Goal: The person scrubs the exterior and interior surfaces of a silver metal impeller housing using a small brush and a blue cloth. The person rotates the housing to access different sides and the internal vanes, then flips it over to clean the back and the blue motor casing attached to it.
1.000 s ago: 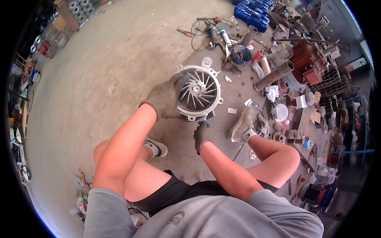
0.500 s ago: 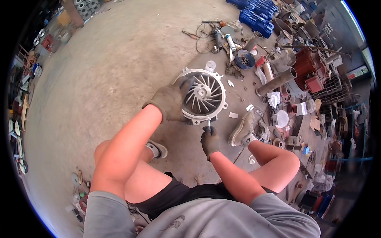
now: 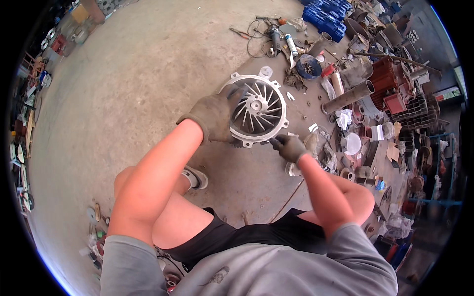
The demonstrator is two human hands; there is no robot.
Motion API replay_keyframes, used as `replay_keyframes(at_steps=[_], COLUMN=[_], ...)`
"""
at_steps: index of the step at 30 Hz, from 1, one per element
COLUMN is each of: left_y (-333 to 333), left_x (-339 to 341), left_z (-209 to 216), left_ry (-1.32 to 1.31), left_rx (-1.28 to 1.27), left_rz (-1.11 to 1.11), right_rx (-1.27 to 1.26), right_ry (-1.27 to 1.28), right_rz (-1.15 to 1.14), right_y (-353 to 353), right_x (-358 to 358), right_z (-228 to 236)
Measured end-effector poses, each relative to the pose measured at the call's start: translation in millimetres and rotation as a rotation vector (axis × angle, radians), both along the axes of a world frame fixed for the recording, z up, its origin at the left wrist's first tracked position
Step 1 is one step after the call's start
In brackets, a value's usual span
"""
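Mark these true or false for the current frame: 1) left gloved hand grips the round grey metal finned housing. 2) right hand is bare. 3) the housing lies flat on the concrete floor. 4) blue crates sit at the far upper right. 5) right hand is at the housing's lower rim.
1) True: the left gloved hand grips the round grey metal finned housing at its left edge.
2) False: the right hand wears a dark glove.
3) False: the housing is held up above the concrete floor.
4) True: blue crates are there.
5) True: it touches the lower right rim with a thin tool.
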State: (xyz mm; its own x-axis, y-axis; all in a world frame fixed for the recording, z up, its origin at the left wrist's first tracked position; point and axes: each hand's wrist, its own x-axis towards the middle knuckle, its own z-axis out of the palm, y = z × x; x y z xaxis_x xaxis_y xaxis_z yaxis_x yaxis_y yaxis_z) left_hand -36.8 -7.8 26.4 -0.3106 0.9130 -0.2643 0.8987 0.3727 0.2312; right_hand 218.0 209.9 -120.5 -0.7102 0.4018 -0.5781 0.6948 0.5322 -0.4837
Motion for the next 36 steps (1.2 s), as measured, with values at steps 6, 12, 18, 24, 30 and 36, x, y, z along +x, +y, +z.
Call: replay_keyframes(at_steps=[6,12,18,24,30,36], left_y=[2,5,8,8,6,4], left_x=[0,2,6,3,2,4], left_z=[-7,3,7,8,0,-2], left_ry=[-0.007,-0.035,0.007,0.001,-0.005,-0.020], left_rx=[0.028,0.028,-0.002,-0.029,0.026,0.050], left_rz=[0.020,0.032,0.024,0.038,0.035,0.045], right_rx=[0.286,0.270,0.181,0.113,-0.647,-1.015], right_ry=[-0.165,-0.118,-0.069,0.017,0.087,0.057], right_rz=[0.512,0.583,0.453,-0.488,-0.840,-0.824], right_y=[45,59,56,-62,-89,-62], right_x=[-65,-54,-44,4,8,-12], right_z=[33,3,-12,-27,-26,-13])
